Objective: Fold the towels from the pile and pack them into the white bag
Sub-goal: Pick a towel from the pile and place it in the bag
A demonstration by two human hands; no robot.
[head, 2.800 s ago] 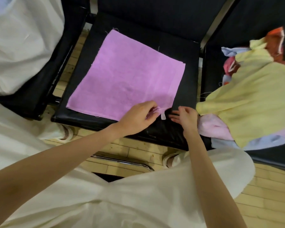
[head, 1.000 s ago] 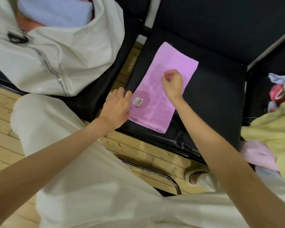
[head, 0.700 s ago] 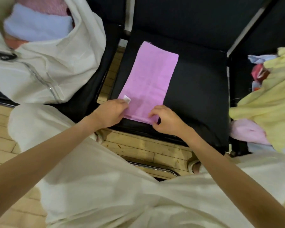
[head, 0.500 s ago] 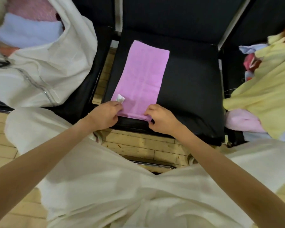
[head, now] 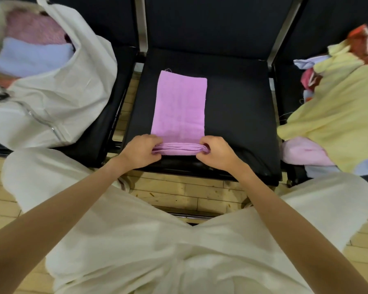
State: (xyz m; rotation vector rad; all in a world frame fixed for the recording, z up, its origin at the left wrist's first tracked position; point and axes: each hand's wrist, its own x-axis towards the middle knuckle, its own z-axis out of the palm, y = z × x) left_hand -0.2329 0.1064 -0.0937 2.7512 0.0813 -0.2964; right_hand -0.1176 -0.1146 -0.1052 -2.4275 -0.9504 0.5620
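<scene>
At the seat's front edge, left hand (head: 139,152) and right hand (head: 218,154) each pinched an end of the purple towel (head: 180,107), near end rolled. Fold underway; judged next: carry it toward the far edge, ends level.

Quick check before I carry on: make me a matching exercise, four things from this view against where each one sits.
Things:
1. long purple folded towel
2. white fabric zip bag
3. crumpled yellow towel
4. folded light-blue towel

Places:
A. on top of the pile on the right-hand seat
B. inside the bag's open mouth
C. on the middle black seat, near end rolled up in both hands
D. on the left-hand seat

Pairs: 1-C, 2-D, 3-A, 4-B
</scene>
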